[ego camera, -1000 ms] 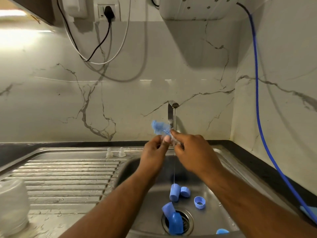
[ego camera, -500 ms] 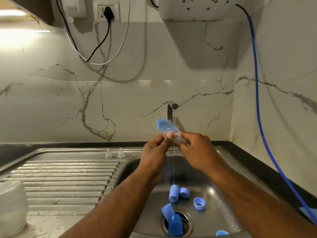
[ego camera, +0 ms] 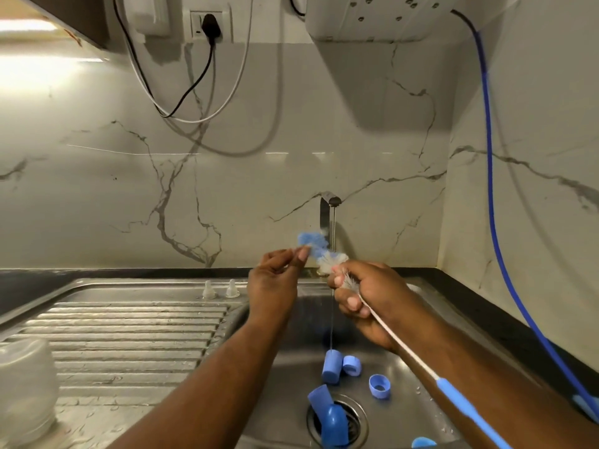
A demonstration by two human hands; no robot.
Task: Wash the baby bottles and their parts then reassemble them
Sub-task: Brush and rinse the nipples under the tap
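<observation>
The right hand (ego camera: 366, 293) is curled tight round the bottle brush (ego camera: 402, 341) just below its white bristles. The thin shaft runs back along that forearm to a blue handle. The left hand (ego camera: 272, 283) sits just beside it, fingers loosely bent, thumb tip against the blue tuft at the brush's far end. Whether it actually pinches the tuft, I cannot tell.

Both hands are raised over the sink (ego camera: 291, 367), and a thin stream from the tap (ego camera: 329, 205) falls just past the right knuckles. This looks like cleaning the brush itself. To do it well, bring the bristles into the stream, not beside it, and work the left fingers from root to tip while the right hand turns the shaft.

Blue caps (ego camera: 332, 367) and other blue parts lie below the hands near the drain, not yet washed, I judge. Two clear teats (ego camera: 231, 288) stand just left of the left hand, and a blurred bottle (ego camera: 22, 390) sits well to its left.
</observation>
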